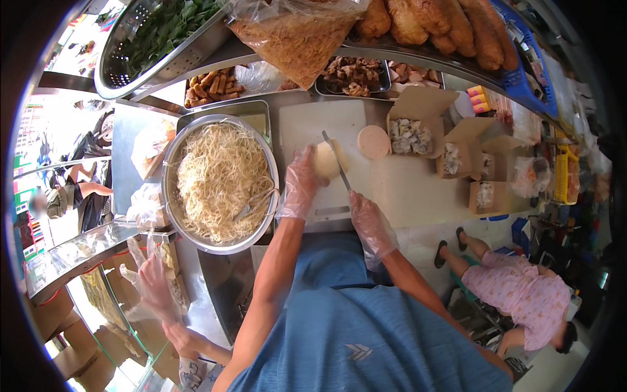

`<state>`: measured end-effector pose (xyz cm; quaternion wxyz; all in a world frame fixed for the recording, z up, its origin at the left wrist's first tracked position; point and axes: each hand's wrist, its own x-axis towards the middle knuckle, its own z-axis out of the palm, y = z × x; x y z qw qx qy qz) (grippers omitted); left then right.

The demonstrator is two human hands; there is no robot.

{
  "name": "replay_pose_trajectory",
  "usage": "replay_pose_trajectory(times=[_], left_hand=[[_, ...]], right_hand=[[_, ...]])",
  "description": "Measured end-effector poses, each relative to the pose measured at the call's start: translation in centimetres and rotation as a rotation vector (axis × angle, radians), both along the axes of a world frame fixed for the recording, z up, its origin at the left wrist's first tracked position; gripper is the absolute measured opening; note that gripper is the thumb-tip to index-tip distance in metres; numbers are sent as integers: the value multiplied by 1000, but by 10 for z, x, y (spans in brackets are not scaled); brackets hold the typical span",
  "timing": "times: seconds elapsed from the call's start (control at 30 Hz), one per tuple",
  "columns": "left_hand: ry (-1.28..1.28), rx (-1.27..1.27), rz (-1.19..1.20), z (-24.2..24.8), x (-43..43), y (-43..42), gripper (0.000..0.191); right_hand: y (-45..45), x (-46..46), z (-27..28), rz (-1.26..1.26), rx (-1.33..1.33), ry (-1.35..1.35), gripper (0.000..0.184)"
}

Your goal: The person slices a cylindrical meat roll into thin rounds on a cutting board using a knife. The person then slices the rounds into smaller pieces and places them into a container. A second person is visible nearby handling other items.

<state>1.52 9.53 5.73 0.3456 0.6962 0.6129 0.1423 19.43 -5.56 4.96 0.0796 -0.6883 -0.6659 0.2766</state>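
Observation:
My left hand (301, 179), in a clear plastic glove, steadies a pale, rounded block of food (324, 160) on the white cutting board (303, 115). My right hand (368, 215), gloved the same way, grips a knife (344, 177). Its blade lies across the right part of the block; how deep it cuts, I cannot tell. A round, pale pink slab (373, 142), perhaps a cut of pork roll, lies just right of the block. Left of my hands stands a large steel bowl (169, 196) heaped with pale shredded food (223, 181), with utensil handles along its right side.
Open cardboard boxes (431, 125) holding wrapped grey pieces stand to the right. Above hang a shelf with a colander (105, 73) of leaves, a bag of floss (299, 39) and fried loaves (450, 24). Another person's gloved hands (156, 289) work at lower left; someone sits (519, 294) at right.

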Motion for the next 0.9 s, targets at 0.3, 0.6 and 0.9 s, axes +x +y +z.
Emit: replay_pose_trajectory(times=[0.3,0.6,0.9], left_hand=[[49,-3,-14,-3,2,4,93],[2,-66,-20,10,-2,9,90],[-5,-18,-42,2,-12,17,99]], right_hand=[[25,-15,-26,-99,-97,115,26],[21,-22,-51,-34,-30,-1,27],[-3,0,-71,258,323,-700,37]])
